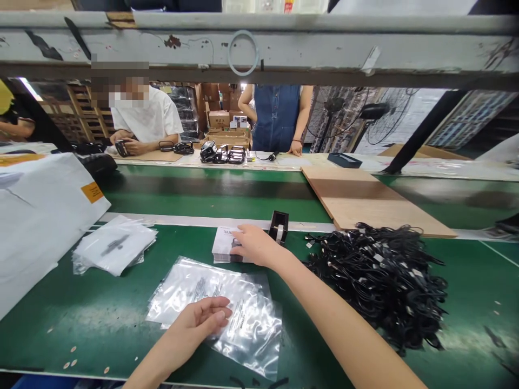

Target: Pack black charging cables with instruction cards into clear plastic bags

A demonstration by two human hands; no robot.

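My right hand reaches forward and rests on a small stack of white printed booklets; its fingers curl over the top one. My left hand lies near me on a pile of clear plastic bags, fingers loosely bent and pressing the top bag. A black tape dispenser stands just right of the booklets. A big heap of black cables lies to the right of my right arm.
A stack of filled white bags and large white sheets lie at left. A plywood board spans the green belt. Across it, two people stand at a bench with black devices and boxes.
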